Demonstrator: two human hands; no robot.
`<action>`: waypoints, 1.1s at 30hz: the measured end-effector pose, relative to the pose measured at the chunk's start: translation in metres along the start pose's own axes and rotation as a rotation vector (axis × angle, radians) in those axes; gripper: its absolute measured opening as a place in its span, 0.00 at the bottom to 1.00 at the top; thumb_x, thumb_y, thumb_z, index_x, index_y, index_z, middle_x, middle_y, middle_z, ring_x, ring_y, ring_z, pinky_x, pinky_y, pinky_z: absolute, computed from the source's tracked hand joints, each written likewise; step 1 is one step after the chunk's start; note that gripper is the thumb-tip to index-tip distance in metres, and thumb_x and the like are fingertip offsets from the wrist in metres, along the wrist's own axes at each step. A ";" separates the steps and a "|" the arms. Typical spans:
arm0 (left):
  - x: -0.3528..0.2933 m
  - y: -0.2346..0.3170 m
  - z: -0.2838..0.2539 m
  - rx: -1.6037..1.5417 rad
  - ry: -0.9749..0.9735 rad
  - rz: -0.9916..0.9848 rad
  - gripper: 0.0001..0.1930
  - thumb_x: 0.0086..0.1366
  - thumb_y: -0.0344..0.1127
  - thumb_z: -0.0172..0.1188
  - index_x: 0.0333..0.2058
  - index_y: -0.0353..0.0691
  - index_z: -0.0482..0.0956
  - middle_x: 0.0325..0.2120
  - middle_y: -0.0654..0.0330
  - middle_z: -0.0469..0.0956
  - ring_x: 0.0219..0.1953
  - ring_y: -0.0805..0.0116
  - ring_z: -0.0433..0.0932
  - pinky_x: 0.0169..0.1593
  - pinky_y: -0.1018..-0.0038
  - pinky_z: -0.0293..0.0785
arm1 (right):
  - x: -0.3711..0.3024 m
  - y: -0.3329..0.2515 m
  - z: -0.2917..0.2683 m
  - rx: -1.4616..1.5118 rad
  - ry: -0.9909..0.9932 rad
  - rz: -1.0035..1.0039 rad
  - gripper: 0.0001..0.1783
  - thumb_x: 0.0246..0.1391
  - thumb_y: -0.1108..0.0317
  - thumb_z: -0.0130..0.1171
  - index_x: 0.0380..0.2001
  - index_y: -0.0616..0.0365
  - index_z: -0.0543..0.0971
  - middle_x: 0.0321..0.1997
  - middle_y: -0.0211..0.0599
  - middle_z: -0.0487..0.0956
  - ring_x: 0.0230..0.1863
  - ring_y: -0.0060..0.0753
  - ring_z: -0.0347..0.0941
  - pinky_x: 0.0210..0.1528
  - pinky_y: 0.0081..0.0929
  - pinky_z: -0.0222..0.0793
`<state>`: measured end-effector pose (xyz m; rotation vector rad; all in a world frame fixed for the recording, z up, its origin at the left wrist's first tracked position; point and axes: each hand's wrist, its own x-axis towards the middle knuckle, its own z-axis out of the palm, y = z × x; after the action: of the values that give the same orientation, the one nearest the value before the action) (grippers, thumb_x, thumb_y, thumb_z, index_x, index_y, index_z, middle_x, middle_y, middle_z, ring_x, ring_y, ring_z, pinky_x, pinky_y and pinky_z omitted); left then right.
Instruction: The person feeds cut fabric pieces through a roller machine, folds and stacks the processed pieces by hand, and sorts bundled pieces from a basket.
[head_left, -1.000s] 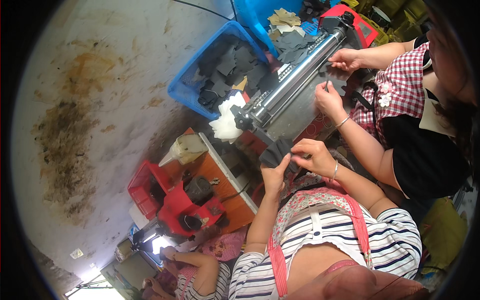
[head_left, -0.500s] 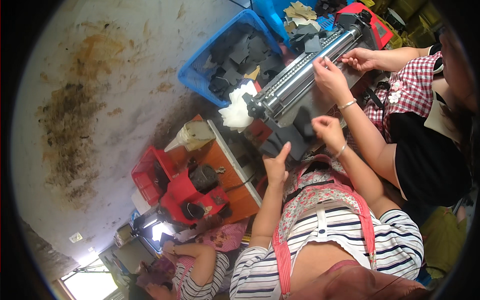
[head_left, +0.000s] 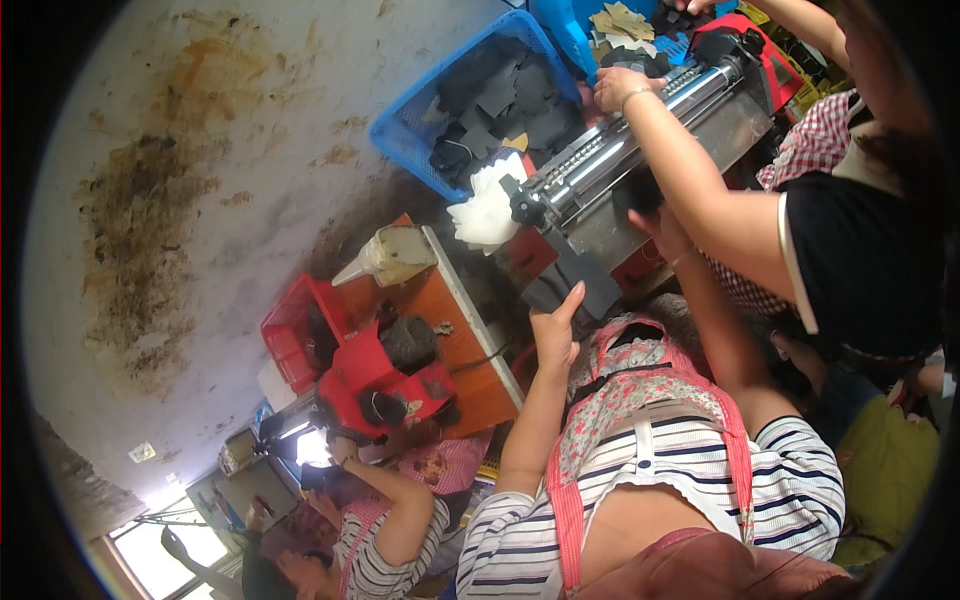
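Note:
My left hand [head_left: 553, 330] is closed on dark grey flat sheets [head_left: 590, 283], its thumb pointing up along their near edge. They lie at the near end of a metal roller machine [head_left: 655, 120]. My right hand [head_left: 662, 235] is blurred and partly covered by a co-worker's forearm. Its fingertips meet a dark flat piece [head_left: 637, 190] at the machine's near side, seemingly gripped. The co-worker's braceleted hand [head_left: 622, 90] reaches over the rollers from the right, and another of their hands [head_left: 692, 5] is at the top edge.
Beyond the machine stands a blue basket [head_left: 400, 150] of dark scraps. White crumpled material [head_left: 487, 207] hangs at the machine's left end. A wooden table [head_left: 468, 370] to the left bears a red machine [head_left: 365, 370] and a red crate [head_left: 290, 335]. Another person [head_left: 400, 510] works at lower left.
My right hand has moved up and right with the dark piece, toward the machine. The co-worker's arms have reached farther across the rollers. My left hand has barely moved.

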<state>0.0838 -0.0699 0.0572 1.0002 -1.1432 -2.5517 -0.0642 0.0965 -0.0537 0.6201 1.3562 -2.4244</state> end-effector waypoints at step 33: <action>0.004 -0.027 0.024 0.242 -0.079 0.127 0.14 0.51 0.21 0.62 0.38 0.33 0.73 0.33 0.62 0.75 0.36 0.74 0.74 0.39 0.77 0.71 | -0.117 -0.051 0.043 -1.076 -0.623 -0.603 0.07 0.39 0.77 0.59 0.27 0.65 0.78 0.25 0.37 0.76 0.26 0.23 0.72 0.29 0.20 0.68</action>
<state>0.0683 -0.0384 0.0478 0.8498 -1.5142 -2.4145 0.0044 0.0909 0.0628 -0.8178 2.3327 -1.5128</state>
